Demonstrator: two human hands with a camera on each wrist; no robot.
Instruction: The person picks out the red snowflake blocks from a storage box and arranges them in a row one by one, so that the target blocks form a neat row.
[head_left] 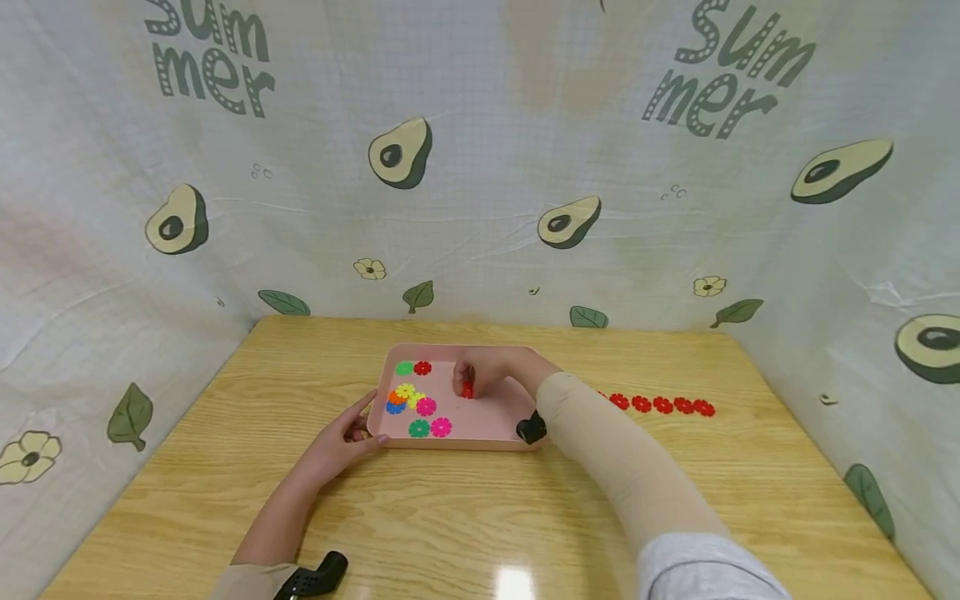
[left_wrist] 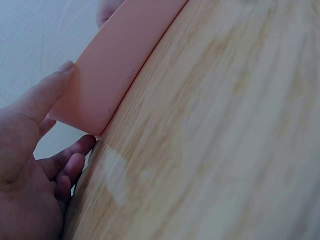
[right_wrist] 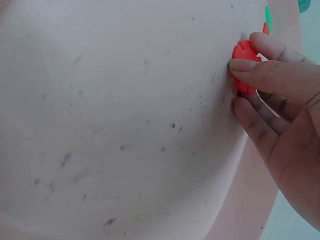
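Observation:
A shallow pink tray lies on the wooden table. My left hand holds its near left corner; in the left wrist view the thumb lies on the outer wall and the other fingers are around the corner, partly hidden. Inside the tray my right hand pinches a red notched, flower-shaped plastic disc between thumb and fingers, close to the tray floor. Several loose discs lie in the tray's left half: a light green disc, a red disc, a dark green disc and pink, yellow, orange and blue ones.
Right of the tray, red discs stretch in a row along the table, partly hidden by the right forearm. A printed cloth hangs behind and at both sides of the table.

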